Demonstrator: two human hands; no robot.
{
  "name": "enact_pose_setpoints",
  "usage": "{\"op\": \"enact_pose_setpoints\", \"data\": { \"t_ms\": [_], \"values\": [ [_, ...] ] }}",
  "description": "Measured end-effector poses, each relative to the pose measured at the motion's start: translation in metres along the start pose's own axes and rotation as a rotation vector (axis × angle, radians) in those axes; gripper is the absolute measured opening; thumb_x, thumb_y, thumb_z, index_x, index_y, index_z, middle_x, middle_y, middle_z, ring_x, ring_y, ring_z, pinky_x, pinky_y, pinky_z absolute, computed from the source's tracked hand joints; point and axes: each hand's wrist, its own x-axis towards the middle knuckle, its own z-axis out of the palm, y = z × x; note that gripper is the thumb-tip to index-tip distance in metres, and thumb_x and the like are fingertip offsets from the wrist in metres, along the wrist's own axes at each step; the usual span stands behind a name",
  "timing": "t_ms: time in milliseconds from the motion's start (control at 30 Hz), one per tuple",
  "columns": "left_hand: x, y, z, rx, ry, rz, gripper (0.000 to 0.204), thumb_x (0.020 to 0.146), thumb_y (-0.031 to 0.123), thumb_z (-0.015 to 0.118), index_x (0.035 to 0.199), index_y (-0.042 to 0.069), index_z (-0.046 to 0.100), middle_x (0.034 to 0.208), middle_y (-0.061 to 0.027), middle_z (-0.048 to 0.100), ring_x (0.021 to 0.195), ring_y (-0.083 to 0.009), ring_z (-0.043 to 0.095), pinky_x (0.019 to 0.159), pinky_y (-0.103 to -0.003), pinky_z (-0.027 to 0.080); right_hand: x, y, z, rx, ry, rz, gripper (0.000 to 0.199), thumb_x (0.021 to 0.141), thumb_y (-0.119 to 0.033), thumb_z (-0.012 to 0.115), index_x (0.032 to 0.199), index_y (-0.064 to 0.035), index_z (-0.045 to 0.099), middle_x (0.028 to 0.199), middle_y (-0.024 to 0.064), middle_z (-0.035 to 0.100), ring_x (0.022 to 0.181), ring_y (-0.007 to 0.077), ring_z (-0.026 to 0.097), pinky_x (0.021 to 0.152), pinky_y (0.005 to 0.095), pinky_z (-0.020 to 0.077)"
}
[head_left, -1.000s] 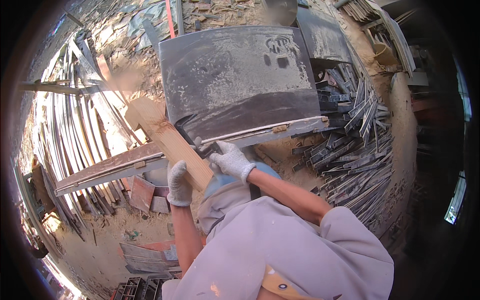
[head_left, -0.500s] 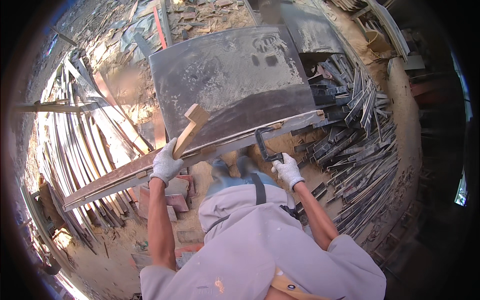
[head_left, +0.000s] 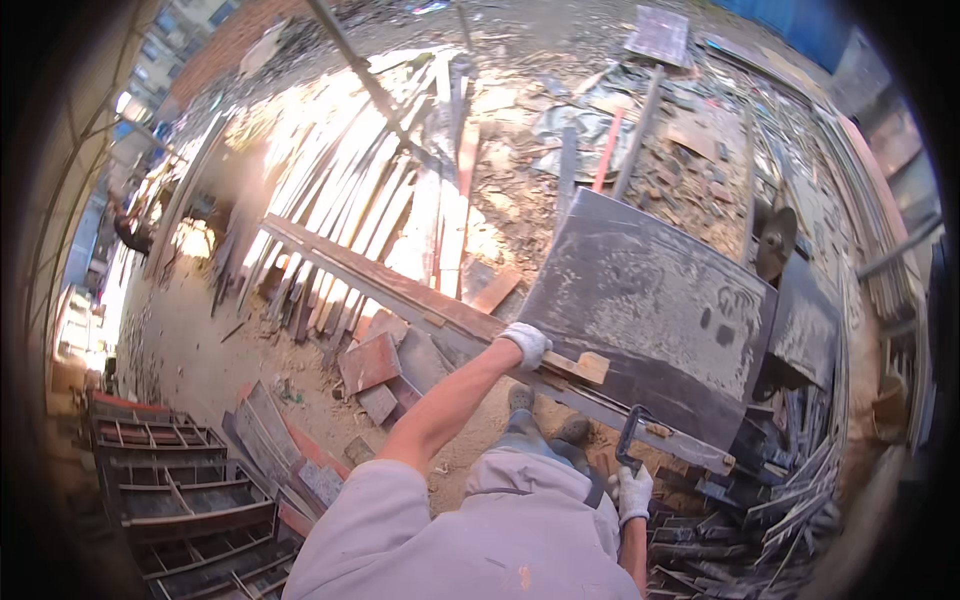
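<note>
My left hand, in a pale knit glove, is closed around the near end of a light wooden piece with a stepped end. That hand lies at the edge of a long, narrow reddish-brown plank, which runs from the far left to the lower right along the dusty dark table panel. My right hand, gloved too, grips a black C-shaped metal tool by its lower end. The tool's upper end reaches the plank's right part. Its exact kind is unclear.
Long wooden strips lie in a sunlit heap beyond the plank. Dark metal lengths are piled at the lower right. Reddish blocks sit on the ground left of my feet, and dark framed panels lie at lower left.
The view has swung left. My left hand and the wooden piece have come down to the plank, the piece now lying low along it. The right hand still grips the black tool.
</note>
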Motion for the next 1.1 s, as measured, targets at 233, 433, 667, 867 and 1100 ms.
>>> {"op": "enact_pose_setpoints", "data": {
  "t_ms": [233,433,667,867,1100],
  "values": [
    [0.035,0.027,0.064,-0.136,0.300,-0.177,0.022,0.074,0.015,0.076,0.094,0.016,0.084,0.096,-0.0081,0.080,0.094,-0.0280,0.077,0.073,-0.044,0.058,0.005,-0.037,-0.021,-0.051,-0.059,0.172,0.002,0.106,-0.018,0.053,0.107,-0.0160,0.054,0.068,0.0005,0.058,0.039,0.0081,0.041,0.030,0.0265,0.0309],
    [0.032,0.057,0.057,-0.136,0.358,-0.225,0.020,0.080,0.019,0.072,0.096,0.019,0.083,0.098,-0.0041,0.080,0.097,-0.0268,0.076,0.080,-0.044,0.053,0.056,-0.079,-0.032,-0.278,-0.126,0.011,0.009,0.108,-0.023,0.054,0.107,-0.0142,0.054,0.070,-0.0001,0.057,0.039,0.0069,0.038,0.030,0.0267,0.0286],
    [0.025,0.056,0.056,-0.180,0.364,-0.228,0.021,0.081,0.020,0.073,0.099,0.019,0.082,0.101,-0.0024,0.080,0.101,-0.0259,0.075,0.083,-0.042,0.051,0.077,-0.106,0.002,-0.341,-0.174,-0.033,0.027,0.104,-0.033,0.065,0.097,-0.0098,0.054,0.068,0.0041,0.059,0.039,0.0092,0.040,0.032,0.0286,0.0295],
    [0.025,0.056,0.053,-0.190,0.334,-0.163,0.021,0.081,0.022,0.074,0.101,0.019,0.082,0.101,-0.0033,0.080,0.103,-0.0254,0.074,0.087,-0.042,0.051,0.106,-0.063,-0.002,-0.321,-0.229,-0.086,0.022,0.106,-0.029,0.063,0.101,-0.0079,0.058,0.066,0.0073,0.067,0.039,0.0085,0.044,0.035,0.0270,0.0308],
    [0.029,0.053,0.060,-0.198,0.301,-0.127,0.027,0.083,0.027,0.074,0.108,0.019,0.079,0.111,-0.0009,0.077,0.114,-0.0230,0.068,0.094,-0.043,0.048,0.109,-0.046,0.005,-0.332,-0.149,-0.098,0.033,0.106,-0.033,0.063,0.082,-0.0105,0.058,0.059,0.0054,0.063,0.040,0.0090,0.045,0.036,0.0271,0.0305]
  ]
}}
